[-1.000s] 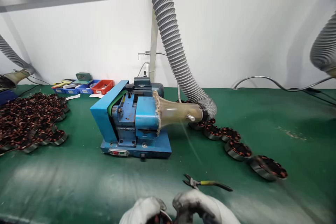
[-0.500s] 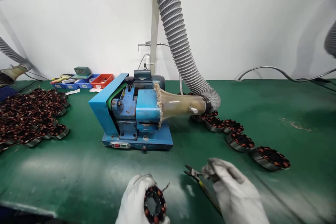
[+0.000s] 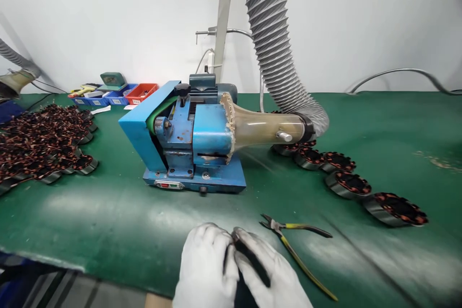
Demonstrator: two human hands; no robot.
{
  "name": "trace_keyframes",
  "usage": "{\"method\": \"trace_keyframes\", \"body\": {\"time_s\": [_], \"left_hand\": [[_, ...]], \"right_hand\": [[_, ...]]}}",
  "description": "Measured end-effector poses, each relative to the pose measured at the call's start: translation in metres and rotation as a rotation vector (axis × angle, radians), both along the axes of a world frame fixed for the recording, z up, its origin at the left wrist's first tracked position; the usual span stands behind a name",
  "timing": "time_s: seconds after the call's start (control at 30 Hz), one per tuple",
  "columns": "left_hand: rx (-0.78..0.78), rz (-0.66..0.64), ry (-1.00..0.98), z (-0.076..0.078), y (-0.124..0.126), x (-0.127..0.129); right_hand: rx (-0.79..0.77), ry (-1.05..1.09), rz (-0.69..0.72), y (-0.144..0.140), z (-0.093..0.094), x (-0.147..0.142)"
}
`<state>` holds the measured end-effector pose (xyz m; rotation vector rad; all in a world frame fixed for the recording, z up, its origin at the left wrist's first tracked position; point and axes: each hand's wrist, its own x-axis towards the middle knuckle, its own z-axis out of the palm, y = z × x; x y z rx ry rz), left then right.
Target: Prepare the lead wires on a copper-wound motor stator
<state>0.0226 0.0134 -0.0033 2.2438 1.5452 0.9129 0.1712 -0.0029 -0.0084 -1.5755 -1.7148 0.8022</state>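
Observation:
Both my hands wear white gloves and meet at the bottom centre over the green bench. My left hand (image 3: 207, 267) and my right hand (image 3: 270, 272) together grip a dark ring-shaped wound stator (image 3: 249, 255), which shows only as a dark edge between the gloves. Pliers (image 3: 294, 238) with yellow and black handles lie open on the mat just right of my right hand, untouched. A blue bench machine (image 3: 187, 137) stands behind my hands, its clear funnel joined to a grey ribbed hose (image 3: 277, 43).
A row of several wound stators (image 3: 348, 183) curves along the mat on the right. A large heap of stators (image 3: 39, 142) lies on the left. Blue and red parts bins (image 3: 119, 94) stand at the back left. The bench's front edge (image 3: 72, 264) runs along the lower left.
My right hand has come back from the pliers, leaving them on the mat, and now closes on the stator beside my left hand. The view has tilted down and shifted left.

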Motion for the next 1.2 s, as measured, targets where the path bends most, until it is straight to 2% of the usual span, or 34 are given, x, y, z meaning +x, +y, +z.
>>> {"method": "trace_keyframes", "body": {"time_s": [0.1, 0.2, 0.27, 0.33, 0.43, 0.7, 0.87, 1.0, 1.2], "left_hand": [[-0.053, -0.048, -0.028, 0.001, 0.001, -0.002], [-0.052, -0.131, -0.024, 0.003, 0.001, -0.009], [-0.073, -0.151, -0.010, 0.004, 0.001, -0.011], [-0.092, -0.151, -0.006, 0.004, 0.001, -0.012], [-0.090, -0.147, -0.009, 0.003, 0.001, -0.012], [-0.011, -0.140, 0.043, -0.006, -0.001, -0.011], [0.017, -0.055, 0.025, -0.007, 0.000, -0.006], [-0.022, -0.048, -0.012, -0.006, 0.001, -0.006], [-0.036, -0.048, -0.009, -0.007, -0.001, -0.007]], "right_hand": [[-0.138, 0.114, -0.014, 0.006, 0.003, -0.005], [-0.269, 0.331, 0.053, 0.014, 0.010, -0.007], [-0.347, 0.451, 0.110, 0.016, 0.011, -0.005], [-0.385, 0.482, 0.087, 0.015, 0.007, -0.002], [-0.365, 0.366, -0.037, 0.011, 0.002, -0.001], [-0.346, 0.343, -0.132, 0.021, 0.007, -0.017], [-0.332, 0.293, -0.225, -0.001, -0.010, -0.016], [-0.247, 0.254, -0.199, -0.021, -0.024, -0.007], [-0.262, 0.423, -0.243, -0.011, -0.035, 0.004]]}}
